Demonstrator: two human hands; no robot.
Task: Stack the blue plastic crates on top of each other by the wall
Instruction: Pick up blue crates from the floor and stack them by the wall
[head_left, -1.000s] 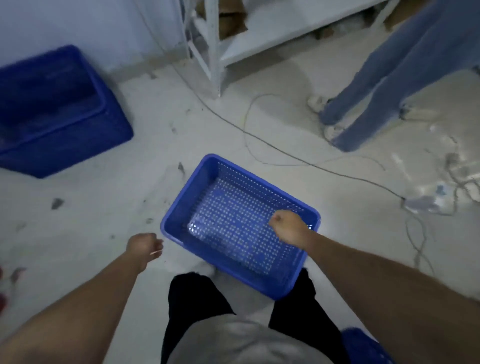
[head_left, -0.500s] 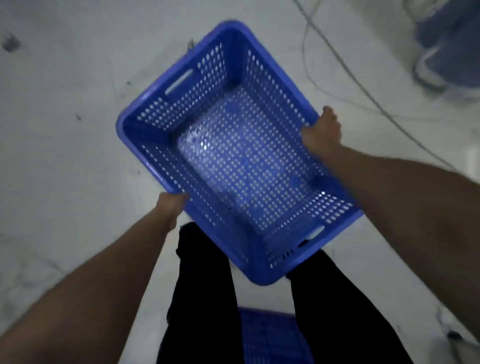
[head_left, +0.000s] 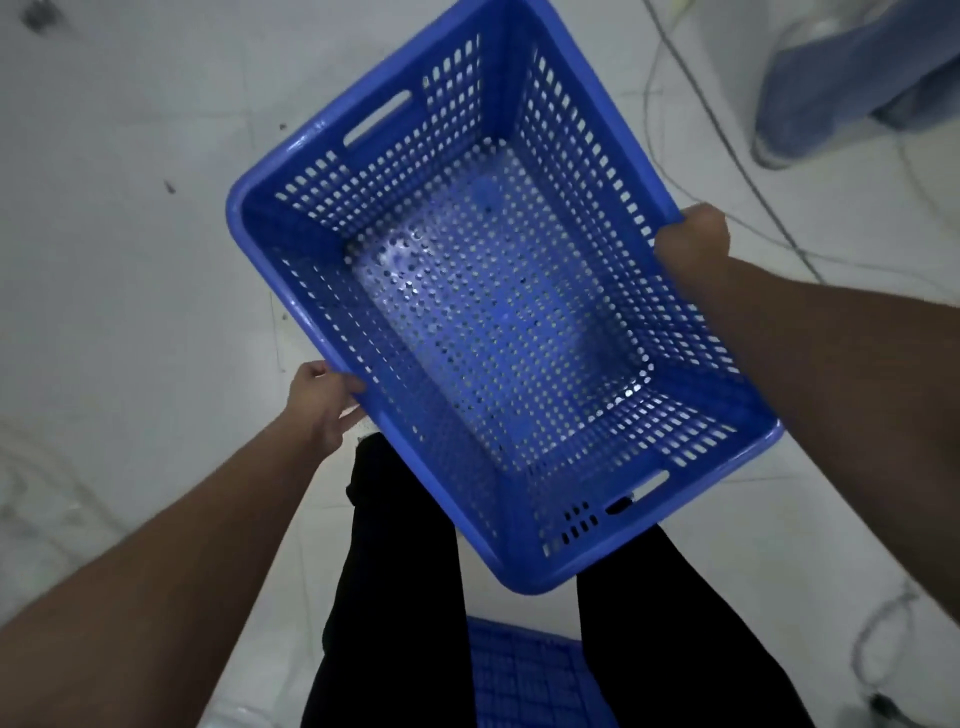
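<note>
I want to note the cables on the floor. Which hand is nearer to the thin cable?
Right. The right hand grips the crate rim close to the cable. The left hand holds the opposite rim, far from it.

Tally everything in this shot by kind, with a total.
Blue crates: 2, the held crate and a second crate partly visible between the legs
Hands: 2, left hand and right hand
Floor cables: at least 1, cable
Total: 5
</note>
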